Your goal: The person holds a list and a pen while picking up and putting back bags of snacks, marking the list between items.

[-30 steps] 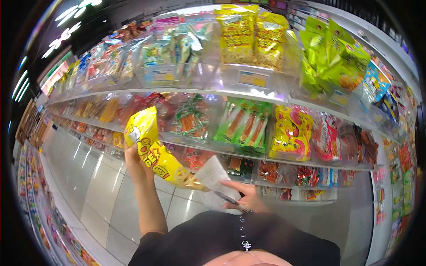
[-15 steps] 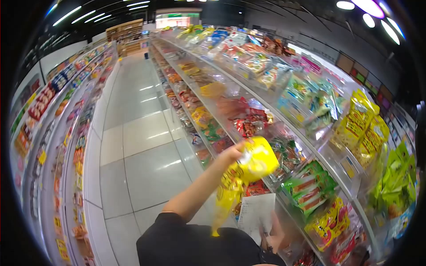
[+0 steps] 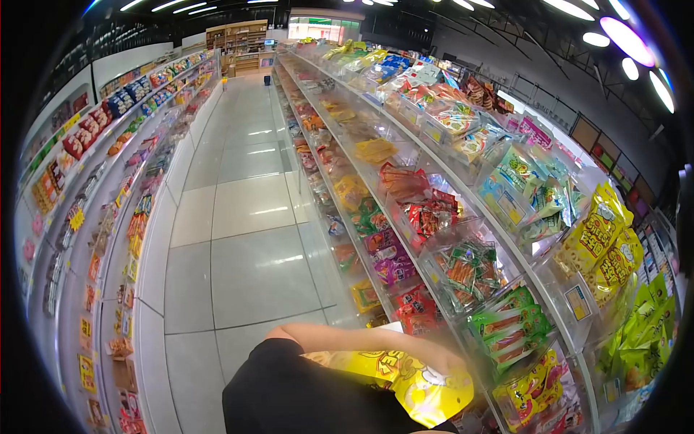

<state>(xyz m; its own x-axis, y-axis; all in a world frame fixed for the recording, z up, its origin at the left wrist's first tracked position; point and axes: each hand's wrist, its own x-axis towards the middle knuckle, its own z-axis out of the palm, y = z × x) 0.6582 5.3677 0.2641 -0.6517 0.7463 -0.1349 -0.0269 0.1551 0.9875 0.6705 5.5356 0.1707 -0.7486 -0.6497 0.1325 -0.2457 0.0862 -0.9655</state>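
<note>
My left arm, in a black sleeve, reaches across the bottom of the head view. At its end my left hand point(image 3: 454, 365) is closed on a yellow snack bag point(image 3: 434, 398), its fingers partly blurred. The bag lies sideways below the forearm, close to my body. Behind the forearm a small corner of white paper point(image 3: 392, 327) shows; the rest of it is covered. My right hand cannot be seen. Nearest to the left hand on the shelf are green packets of sausage-like snacks point(image 3: 510, 325) and another yellow packet point(image 3: 531, 383).
A tiered shelf point(image 3: 405, 235) of bagged snacks runs along my right, with clear bins and price labels. Yellow snack bags point(image 3: 600, 228) and green bags point(image 3: 643, 318) stand on its upper tier. Another stocked shelf point(image 3: 152, 239) lines the left of the tiled aisle point(image 3: 256, 271).
My left hand has brought the yellow bag down and right, from upright over the aisle edge to low before my body. The paper is now mostly covered, and my right hand has gone from sight.
</note>
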